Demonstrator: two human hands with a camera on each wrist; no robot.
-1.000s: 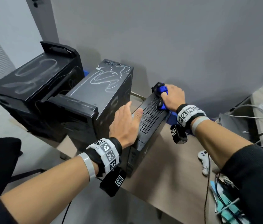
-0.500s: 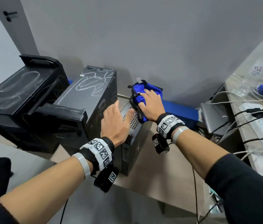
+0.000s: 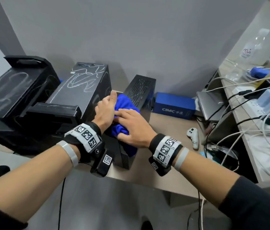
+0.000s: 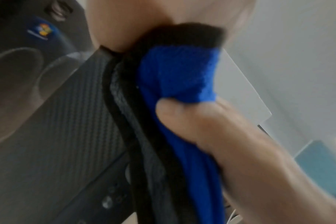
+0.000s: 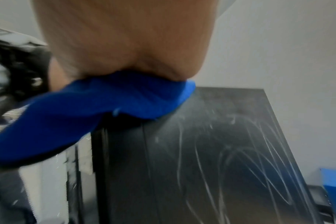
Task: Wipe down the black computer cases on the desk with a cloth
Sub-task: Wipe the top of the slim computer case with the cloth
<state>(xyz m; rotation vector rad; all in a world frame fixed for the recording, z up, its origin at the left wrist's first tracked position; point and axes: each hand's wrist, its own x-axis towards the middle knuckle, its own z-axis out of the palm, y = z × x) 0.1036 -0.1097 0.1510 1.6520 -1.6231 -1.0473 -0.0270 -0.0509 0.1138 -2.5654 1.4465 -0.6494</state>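
Observation:
Three black computer cases stand on the desk: a large one (image 3: 14, 97) at the left, a smeared middle one (image 3: 81, 87), and a small perforated one (image 3: 141, 90). A blue cloth (image 3: 124, 105) is bunched on top of the small case, toward its near end. My left hand (image 3: 106, 110) grips the cloth's left side with the thumb up; its fingers are hidden. My right hand (image 3: 131, 128) lies flat on the cloth with straight fingers. The left wrist view shows the cloth (image 4: 178, 78) beside a black strap (image 4: 144, 151). Under my right palm the cloth (image 5: 105, 103) presses on the case's top edge (image 5: 220, 151).
A blue box (image 3: 174, 105) stands behind the small case. A white game controller (image 3: 193, 136) lies on the desk (image 3: 147, 176) to the right, by laptops (image 3: 214, 103). Cables, a power strip (image 3: 263, 103) and a water bottle (image 3: 253, 47) crowd the right desk.
My right hand has drawn the cloth from the small case's far end to its near end. My left hand left the case's side and took hold of the cloth.

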